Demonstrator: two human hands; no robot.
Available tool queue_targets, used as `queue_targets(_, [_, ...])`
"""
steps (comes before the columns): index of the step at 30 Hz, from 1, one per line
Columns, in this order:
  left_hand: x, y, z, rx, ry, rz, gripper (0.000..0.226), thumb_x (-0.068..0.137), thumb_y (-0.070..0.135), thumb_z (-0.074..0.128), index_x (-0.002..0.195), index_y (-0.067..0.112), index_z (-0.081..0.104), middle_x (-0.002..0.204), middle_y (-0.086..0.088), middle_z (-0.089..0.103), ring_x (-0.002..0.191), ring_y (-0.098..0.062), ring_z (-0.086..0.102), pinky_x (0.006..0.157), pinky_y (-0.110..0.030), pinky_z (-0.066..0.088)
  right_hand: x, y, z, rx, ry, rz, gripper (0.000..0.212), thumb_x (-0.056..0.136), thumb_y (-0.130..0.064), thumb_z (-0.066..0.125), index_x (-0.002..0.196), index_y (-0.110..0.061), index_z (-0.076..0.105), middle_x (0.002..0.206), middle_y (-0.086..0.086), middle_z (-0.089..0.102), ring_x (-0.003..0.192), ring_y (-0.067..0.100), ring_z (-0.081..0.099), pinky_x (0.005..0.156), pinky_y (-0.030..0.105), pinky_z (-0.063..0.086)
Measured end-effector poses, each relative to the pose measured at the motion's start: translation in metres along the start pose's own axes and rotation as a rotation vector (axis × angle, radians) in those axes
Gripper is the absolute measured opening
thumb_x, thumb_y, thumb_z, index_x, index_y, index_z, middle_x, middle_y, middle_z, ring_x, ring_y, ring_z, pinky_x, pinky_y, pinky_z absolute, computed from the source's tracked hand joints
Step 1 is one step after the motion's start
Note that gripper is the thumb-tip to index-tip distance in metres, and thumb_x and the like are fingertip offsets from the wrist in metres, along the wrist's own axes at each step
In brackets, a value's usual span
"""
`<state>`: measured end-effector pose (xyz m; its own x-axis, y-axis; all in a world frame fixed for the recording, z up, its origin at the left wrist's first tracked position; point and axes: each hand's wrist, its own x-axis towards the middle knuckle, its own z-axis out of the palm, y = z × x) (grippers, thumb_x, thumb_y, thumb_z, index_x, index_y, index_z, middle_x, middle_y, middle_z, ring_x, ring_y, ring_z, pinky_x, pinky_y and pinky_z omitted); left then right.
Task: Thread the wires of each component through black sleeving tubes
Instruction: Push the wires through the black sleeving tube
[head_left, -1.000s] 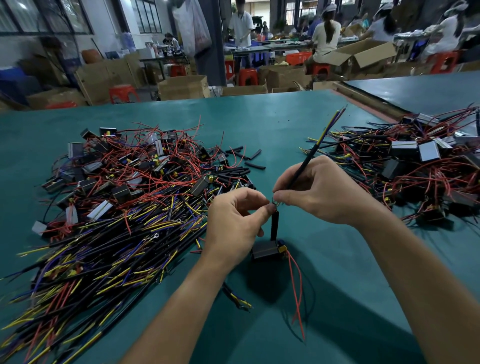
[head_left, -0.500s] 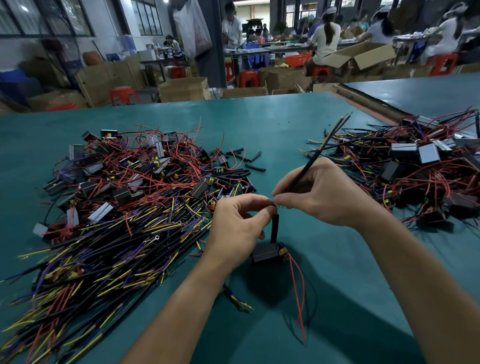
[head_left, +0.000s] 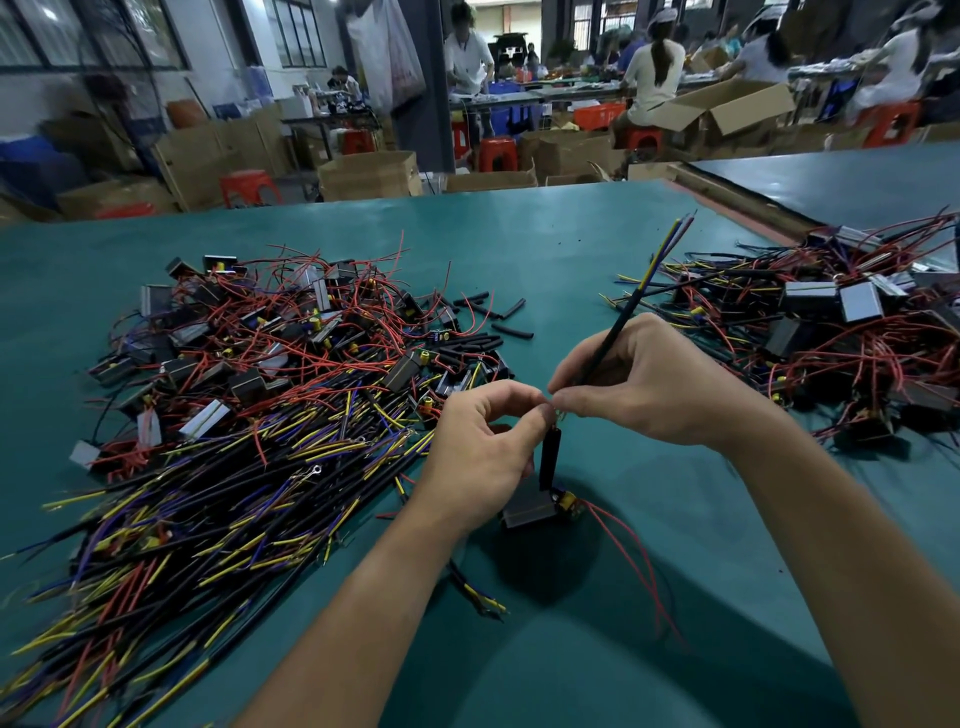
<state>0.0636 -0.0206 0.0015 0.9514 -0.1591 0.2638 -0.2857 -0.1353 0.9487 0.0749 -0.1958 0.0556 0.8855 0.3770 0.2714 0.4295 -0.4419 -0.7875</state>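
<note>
My left hand pinches the top of a short black sleeving tube. The tube hangs down to a small dark component just above the green table; two red wires trail from the component. My right hand pinches a thin black sheathed cable that slants up and away, with yellow, blue and purple wire ends fanning out at its far tip. The fingertips of both hands meet above the tube. The wire ends between them are too small to make out.
A large pile of components, red wires and sheathed cables covers the table's left half. Loose short black tubes lie behind it. A second pile of components sits at the right. Cardboard boxes and seated people fill the background.
Both hands have stayed together at the tube's top. The long cable in my right hand has tilted slightly more upright.
</note>
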Motion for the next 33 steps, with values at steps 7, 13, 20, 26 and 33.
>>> queue_targets(7, [-0.002,0.006,0.0,-0.059,-0.039,-0.065,0.01,0.094,0.007,0.06,0.084,0.006,0.062,0.052,0.007,0.052,0.042,-0.013,0.046,0.043,-0.023,0.039,-0.002,-0.003,0.0,-0.007,-0.081,0.004,0.014,0.083,-0.005,0.071,0.077,-0.015,0.076,0.066,-0.004,0.071,0.059,0.007,0.058,0.057,0.025,0.048])
queue_targets(13, [-0.003,0.01,-0.001,-0.133,-0.095,-0.143,0.01,0.095,0.008,0.058,0.086,0.004,0.062,0.057,0.008,0.055,0.048,-0.015,0.048,0.043,-0.022,0.044,-0.002,-0.004,0.0,0.016,-0.083,0.002,0.019,0.082,0.002,0.069,0.075,-0.014,0.076,0.063,-0.004,0.069,0.06,0.01,0.059,0.058,0.026,0.047])
queue_targets(20, [-0.002,0.013,-0.005,-0.159,-0.093,-0.175,0.012,0.094,0.009,0.058,0.083,0.01,0.064,0.059,0.006,0.056,0.045,-0.012,0.05,0.046,-0.022,0.043,0.0,-0.002,0.001,0.042,-0.057,0.025,0.01,0.085,-0.001,0.068,0.079,-0.009,0.07,0.067,0.008,0.07,0.063,0.015,0.063,0.061,0.028,0.051])
queue_targets(26, [-0.003,0.014,-0.008,-0.182,-0.109,-0.176,0.012,0.09,0.015,0.065,0.08,0.009,0.066,0.055,0.005,0.055,0.046,-0.013,0.049,0.045,-0.021,0.044,0.0,0.0,0.001,0.029,-0.072,0.001,0.009,0.087,-0.002,0.068,0.081,-0.008,0.068,0.074,0.014,0.07,0.072,0.029,0.067,0.068,0.036,0.055])
queue_targets(33, [-0.003,0.016,-0.013,-0.221,-0.18,-0.214,0.009,0.086,0.012,0.068,0.078,0.009,0.065,0.054,0.008,0.056,0.046,-0.01,0.049,0.045,-0.019,0.043,0.0,0.0,0.001,0.047,-0.105,0.04,0.011,0.088,-0.001,0.066,0.088,-0.012,0.064,0.074,0.01,0.07,0.066,0.015,0.065,0.063,0.021,0.053])
